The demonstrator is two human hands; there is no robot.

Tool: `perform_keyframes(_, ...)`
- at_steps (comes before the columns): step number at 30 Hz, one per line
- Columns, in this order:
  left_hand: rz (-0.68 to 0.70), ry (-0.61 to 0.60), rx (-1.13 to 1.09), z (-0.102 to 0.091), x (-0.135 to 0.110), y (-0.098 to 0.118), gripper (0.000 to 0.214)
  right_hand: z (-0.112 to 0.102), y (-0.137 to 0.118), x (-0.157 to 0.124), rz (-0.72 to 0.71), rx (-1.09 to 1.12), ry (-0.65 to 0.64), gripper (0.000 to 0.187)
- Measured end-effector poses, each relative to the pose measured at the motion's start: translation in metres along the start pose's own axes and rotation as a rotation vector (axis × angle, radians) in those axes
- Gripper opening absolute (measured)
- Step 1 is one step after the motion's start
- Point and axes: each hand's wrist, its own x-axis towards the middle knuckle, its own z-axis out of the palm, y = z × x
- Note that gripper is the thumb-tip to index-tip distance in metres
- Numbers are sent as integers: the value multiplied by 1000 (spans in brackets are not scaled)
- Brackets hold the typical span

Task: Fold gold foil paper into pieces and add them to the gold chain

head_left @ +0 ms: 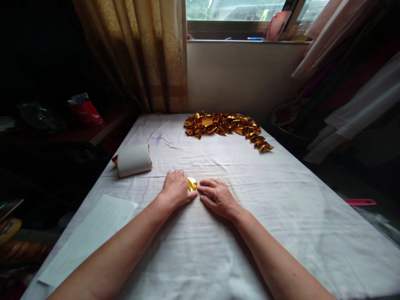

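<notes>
A small piece of folded gold foil paper (192, 184) shows at the fingers of my left hand (176, 186), which is closed around its left side on the cloth. Part of the foil is hidden behind those fingers. Just to the right rests my right hand (218, 196), its fingers stretched out and a little apart, the tips close to the foil with nothing in them. Farther back lies a heap of folded gold foil pieces (223, 124). On the left sits a curled stack of paper (134, 160), white outside, with gold foil peeking out at its ends.
A white cloth (281, 233) covers the table. One white sheet (90, 237) lies at the left edge, partly under my left forearm. Beyond the table hang a curtain (159, 54) and clothes (368, 96). A red packet (85, 110) stands on a side surface.
</notes>
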Motion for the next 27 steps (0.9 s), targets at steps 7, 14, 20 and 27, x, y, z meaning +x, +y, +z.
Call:
perform_keyframes(7,4,-19,19,-7,-3,12,34,-1,-6,-2,28,-32,11,29)
perform_keyframes(14,0,-93,40,-10,-4,25,48,0,-8,-2,35,-52,3,27)
perform_keyframes(20,-8,-86,47,-8,-3,21,50,-1,-10,-2,39,-67,2,26)
perform_keyframes(27,-66,-12,4,4,-14,-4,25,-2,-10,-2,49,-86,-4,27)
